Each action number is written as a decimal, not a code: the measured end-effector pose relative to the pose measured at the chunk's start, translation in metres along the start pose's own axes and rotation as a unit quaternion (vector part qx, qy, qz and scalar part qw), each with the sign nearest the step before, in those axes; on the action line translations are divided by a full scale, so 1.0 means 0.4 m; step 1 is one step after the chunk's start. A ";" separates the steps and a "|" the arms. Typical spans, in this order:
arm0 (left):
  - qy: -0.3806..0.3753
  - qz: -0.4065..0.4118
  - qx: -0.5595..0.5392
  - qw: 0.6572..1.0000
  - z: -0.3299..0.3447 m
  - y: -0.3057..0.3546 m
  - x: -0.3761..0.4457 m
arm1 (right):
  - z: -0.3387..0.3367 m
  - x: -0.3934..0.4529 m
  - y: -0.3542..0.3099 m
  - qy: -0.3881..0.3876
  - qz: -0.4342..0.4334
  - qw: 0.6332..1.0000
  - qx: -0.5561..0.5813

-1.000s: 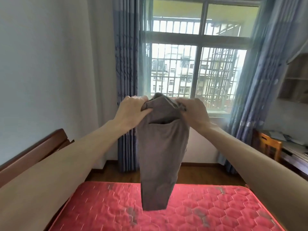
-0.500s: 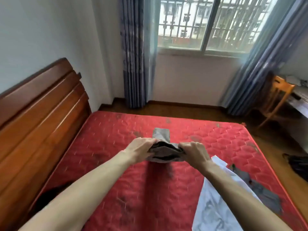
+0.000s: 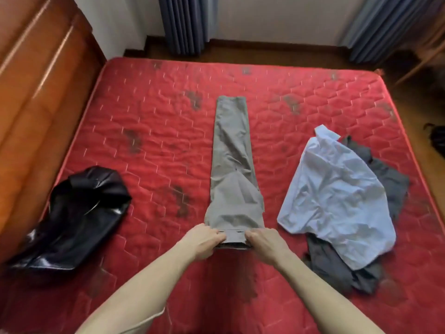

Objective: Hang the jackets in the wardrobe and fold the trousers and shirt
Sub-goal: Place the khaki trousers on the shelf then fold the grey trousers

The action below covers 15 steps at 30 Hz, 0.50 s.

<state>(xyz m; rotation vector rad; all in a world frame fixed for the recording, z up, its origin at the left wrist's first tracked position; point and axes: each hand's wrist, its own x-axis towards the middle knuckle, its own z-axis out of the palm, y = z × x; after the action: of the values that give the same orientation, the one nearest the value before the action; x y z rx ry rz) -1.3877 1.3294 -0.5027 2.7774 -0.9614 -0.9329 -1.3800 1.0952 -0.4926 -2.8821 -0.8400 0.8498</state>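
Grey-brown trousers (image 3: 232,165) lie stretched lengthwise down the middle of the red mattress (image 3: 149,112), legs together and pointing away from me. My left hand (image 3: 206,239) and my right hand (image 3: 263,244) grip the waistband at its two ends, close to me. To the right lies a crumpled pale blue shirt (image 3: 337,201) on top of a dark grey garment (image 3: 390,189). A shiny black jacket (image 3: 77,220) is heaped at the left by the headboard.
A wooden headboard (image 3: 36,92) runs along the left side. Beyond the mattress are wooden floor, blue curtains (image 3: 185,22) and a white wall. A wooden chair (image 3: 423,56) stands at the far right, and a dark object (image 3: 437,138) lies on the floor there.
The trousers hung from both hands in front of the window a second ago. They now lie flat on the mattress, and my view has tipped down onto the bed.
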 end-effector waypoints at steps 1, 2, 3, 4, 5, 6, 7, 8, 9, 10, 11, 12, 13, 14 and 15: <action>-0.017 0.006 -0.007 1.000 0.038 0.009 0.004 | 0.048 -0.001 -0.008 -0.012 -0.007 1.000 0.011; -0.032 0.011 -0.010 0.999 0.079 0.016 0.009 | 0.090 -0.001 -0.018 -0.024 -0.013 0.999 0.017; -0.044 0.018 -0.010 0.999 0.115 0.021 0.017 | 0.129 0.001 -0.026 -0.038 -0.014 0.999 0.021; -0.056 0.024 -0.009 0.998 0.152 0.028 0.024 | 0.169 -0.001 -0.033 -0.052 -0.017 0.998 0.021; -0.065 0.030 -0.008 0.997 0.186 0.035 0.032 | 0.210 0.000 -0.038 -0.062 -0.020 0.998 0.021; -0.070 0.035 -0.005 0.997 0.221 0.042 0.042 | 0.250 0.000 -0.043 -0.071 -0.023 0.997 0.020; -0.076 0.041 0.000 0.996 0.255 0.049 0.051 | 0.292 0.002 -0.047 -0.082 -0.022 0.996 0.024; -0.078 0.046 0.002 0.996 0.287 0.053 0.061 | 0.333 0.003 -0.048 -0.095 -0.019 0.995 0.026; -0.086 0.047 0.003 0.995 0.319 0.058 0.069 | 0.378 0.006 -0.047 -0.106 -0.015 0.994 0.026; -0.100 0.049 0.002 0.994 0.352 0.059 0.079 | 0.417 0.011 -0.044 -0.117 -0.012 0.993 0.025; -0.118 0.052 0.001 0.992 0.384 0.061 0.087 | 0.456 0.014 -0.042 -0.133 -0.012 0.991 0.027; -0.132 0.056 -0.001 0.990 0.416 0.061 0.094 | 0.486 0.015 -0.041 -0.142 -0.015 0.989 0.026; -0.127 0.063 -0.009 0.990 0.442 0.062 0.100 | 0.515 0.015 -0.042 -0.137 -0.024 0.990 0.013; -0.099 0.076 -0.016 0.992 0.466 0.060 0.106 | 0.541 0.017 -0.042 -0.118 -0.047 0.992 -0.007; -0.052 0.092 -0.010 0.994 0.485 0.054 0.116 | 0.568 0.024 -0.038 -0.079 -0.056 0.995 -0.033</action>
<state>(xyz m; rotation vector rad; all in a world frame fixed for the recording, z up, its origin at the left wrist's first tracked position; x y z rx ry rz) -1.4799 1.3116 -0.6800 2.5895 -1.1923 -1.0608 -1.4962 1.0841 -0.6881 -2.8196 -1.0516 1.0692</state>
